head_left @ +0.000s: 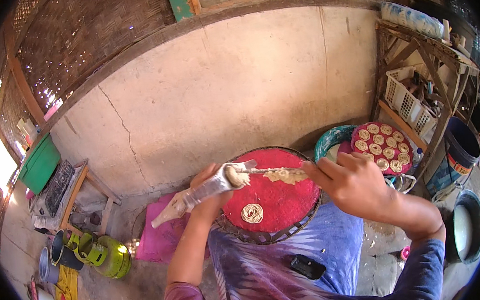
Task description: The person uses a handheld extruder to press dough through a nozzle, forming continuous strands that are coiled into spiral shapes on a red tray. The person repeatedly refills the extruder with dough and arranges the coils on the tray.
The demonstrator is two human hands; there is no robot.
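Observation:
My left hand [213, 180] is closed around a dough press [203, 193], a whitish cylinder with a tapered handle pointing down to the left. Pale dough [236, 176] fills its mouth. In my right hand [353, 185] is a thin stick [258, 171], coated with sticky dough, its tip reaching the press mouth. Below both hands, a round woven tray [264, 239] lined with red cloth [278, 209] rests on my lap. One coiled swirl of dough noodles [252, 213] lies on the cloth, towards the left.
Another pink-lined tray [368, 150] on the right carries several dough coils, beside a teal basin [323, 139]. A wooden rack [436, 69] and dark buckets [460, 138] stand further right. At left are a green gas cylinder [112, 257] and a small bench [82, 190]. A black phone-like object [308, 266] lies on my lap.

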